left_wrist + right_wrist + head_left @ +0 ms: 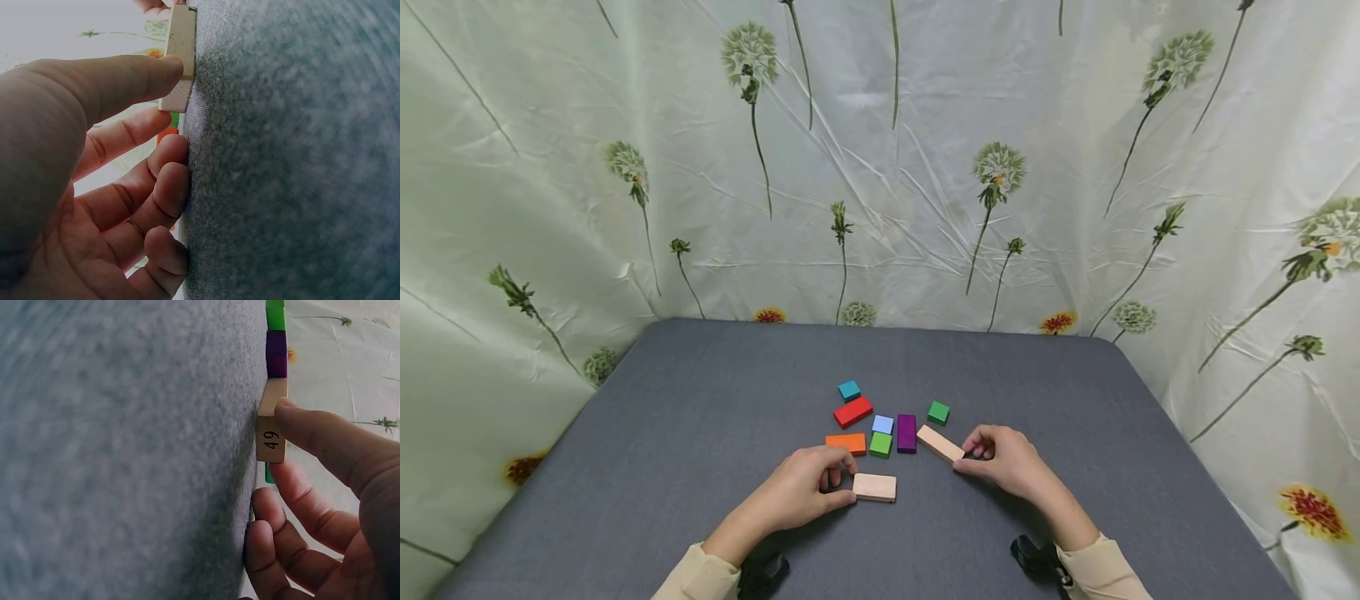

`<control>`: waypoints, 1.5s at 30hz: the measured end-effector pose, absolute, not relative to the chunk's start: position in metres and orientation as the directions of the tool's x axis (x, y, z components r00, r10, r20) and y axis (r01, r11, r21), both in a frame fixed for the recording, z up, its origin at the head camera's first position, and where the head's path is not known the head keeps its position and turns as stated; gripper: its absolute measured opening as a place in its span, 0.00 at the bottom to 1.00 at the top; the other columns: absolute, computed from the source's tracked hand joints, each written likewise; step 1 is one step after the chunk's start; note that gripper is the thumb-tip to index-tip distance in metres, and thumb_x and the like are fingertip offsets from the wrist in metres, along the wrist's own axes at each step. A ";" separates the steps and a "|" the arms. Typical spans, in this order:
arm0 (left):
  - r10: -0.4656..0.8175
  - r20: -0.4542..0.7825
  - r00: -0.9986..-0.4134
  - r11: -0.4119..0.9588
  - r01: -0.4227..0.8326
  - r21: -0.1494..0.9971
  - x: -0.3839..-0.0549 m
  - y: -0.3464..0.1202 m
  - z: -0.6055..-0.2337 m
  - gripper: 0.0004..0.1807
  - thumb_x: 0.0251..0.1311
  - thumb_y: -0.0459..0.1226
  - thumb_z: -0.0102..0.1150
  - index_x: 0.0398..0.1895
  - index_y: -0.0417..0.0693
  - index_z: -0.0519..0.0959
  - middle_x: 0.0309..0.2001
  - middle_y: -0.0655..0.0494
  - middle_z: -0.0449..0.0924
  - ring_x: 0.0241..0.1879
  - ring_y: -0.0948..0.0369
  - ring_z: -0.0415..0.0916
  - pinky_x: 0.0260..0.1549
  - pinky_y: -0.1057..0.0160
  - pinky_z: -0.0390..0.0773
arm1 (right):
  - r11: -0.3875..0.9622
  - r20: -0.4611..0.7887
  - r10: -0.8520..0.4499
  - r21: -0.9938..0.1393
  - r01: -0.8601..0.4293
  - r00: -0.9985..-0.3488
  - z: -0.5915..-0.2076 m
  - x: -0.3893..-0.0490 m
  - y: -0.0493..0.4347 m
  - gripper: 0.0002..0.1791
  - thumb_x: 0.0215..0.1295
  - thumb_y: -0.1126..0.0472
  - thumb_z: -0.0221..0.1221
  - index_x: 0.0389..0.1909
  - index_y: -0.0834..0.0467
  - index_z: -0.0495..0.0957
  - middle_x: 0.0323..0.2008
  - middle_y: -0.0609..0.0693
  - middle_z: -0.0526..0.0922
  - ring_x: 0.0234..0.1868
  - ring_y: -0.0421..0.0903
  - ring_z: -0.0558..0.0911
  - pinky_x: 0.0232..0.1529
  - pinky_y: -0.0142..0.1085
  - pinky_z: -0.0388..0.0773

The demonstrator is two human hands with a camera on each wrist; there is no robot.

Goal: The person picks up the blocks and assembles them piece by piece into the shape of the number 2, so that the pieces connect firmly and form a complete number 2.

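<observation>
On the grey table, my left hand (805, 489) pinches the left end of a plain wooden block (876, 487) between thumb and index finger. The left wrist view shows the thumb on the block's (181, 37) edge and the other fingers curled beside it. A second plain wooden block (940, 443) lies at a slant to the right, its near end pinched by the thumb and index finger of my right hand (1009, 462). In the right wrist view that block's (270, 440) end bears the number 49. Both blocks lie on the cloth surface.
Beyond my hands lie coloured blocks: orange (847, 443), light green (881, 445), light blue (883, 425), purple (907, 434), red (853, 412), teal (849, 391) and dark green (938, 412). A flowered curtain (880, 167) hangs behind the table (730, 375).
</observation>
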State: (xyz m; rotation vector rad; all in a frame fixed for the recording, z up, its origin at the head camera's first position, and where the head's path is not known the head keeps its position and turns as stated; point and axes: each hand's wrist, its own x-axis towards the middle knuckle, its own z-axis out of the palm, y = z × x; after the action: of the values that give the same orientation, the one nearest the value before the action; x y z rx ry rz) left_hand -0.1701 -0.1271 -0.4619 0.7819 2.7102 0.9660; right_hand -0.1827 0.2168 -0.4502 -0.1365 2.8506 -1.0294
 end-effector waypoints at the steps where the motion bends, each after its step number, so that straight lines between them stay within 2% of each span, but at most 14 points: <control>1: 0.526 0.024 -0.850 0.655 0.423 0.626 -0.170 -0.127 -0.462 0.13 0.62 0.43 0.79 0.44 0.60 0.82 0.31 0.67 0.75 0.29 0.71 0.70 0.31 0.67 0.71 | 0.757 -0.071 -0.126 -0.651 -0.050 -0.989 -0.450 -0.182 0.218 0.14 0.58 0.55 0.79 0.35 0.55 0.84 0.32 0.45 0.81 0.33 0.42 0.75 0.37 0.33 0.69; 6: 0.527 0.020 -0.850 0.649 0.418 0.636 -0.170 -0.127 -0.462 0.13 0.62 0.43 0.79 0.44 0.60 0.82 0.31 0.66 0.75 0.29 0.71 0.69 0.31 0.67 0.70 | 0.721 -0.068 -0.160 -0.689 -0.070 -0.985 -0.449 -0.179 0.222 0.13 0.58 0.57 0.80 0.36 0.58 0.85 0.31 0.46 0.82 0.33 0.42 0.76 0.36 0.31 0.71; 18: 0.535 0.036 -0.844 0.628 0.426 0.652 -0.168 -0.128 -0.460 0.13 0.61 0.42 0.79 0.44 0.59 0.82 0.29 0.65 0.74 0.28 0.69 0.69 0.29 0.68 0.68 | 0.693 -0.067 -0.267 -0.706 -0.143 -0.961 -0.446 -0.164 0.236 0.11 0.60 0.59 0.79 0.38 0.58 0.87 0.30 0.45 0.84 0.31 0.38 0.78 0.34 0.30 0.75; 28: 0.555 0.084 -0.828 0.590 0.463 0.661 -0.168 -0.130 -0.462 0.12 0.63 0.43 0.78 0.43 0.57 0.82 0.28 0.64 0.74 0.27 0.72 0.67 0.29 0.68 0.69 | 0.615 -0.098 -0.347 -0.775 -0.147 -0.933 -0.448 -0.158 0.240 0.11 0.61 0.62 0.78 0.39 0.60 0.86 0.31 0.47 0.85 0.31 0.37 0.79 0.34 0.29 0.77; 45: 0.562 0.047 -0.826 0.610 0.452 0.651 -0.168 -0.127 -0.462 0.12 0.62 0.42 0.78 0.43 0.59 0.83 0.27 0.67 0.75 0.26 0.74 0.67 0.29 0.69 0.70 | 0.591 -0.110 -0.411 -0.788 -0.172 -0.905 -0.447 -0.153 0.234 0.11 0.60 0.61 0.78 0.38 0.59 0.87 0.31 0.45 0.85 0.31 0.35 0.79 0.34 0.29 0.77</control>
State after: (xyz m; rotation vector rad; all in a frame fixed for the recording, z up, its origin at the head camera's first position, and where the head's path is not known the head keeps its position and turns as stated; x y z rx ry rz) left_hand -0.1677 -0.1266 -0.4617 0.8480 2.6704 1.0117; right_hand -0.1527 0.2345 -0.4466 -0.4780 2.5410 -1.2150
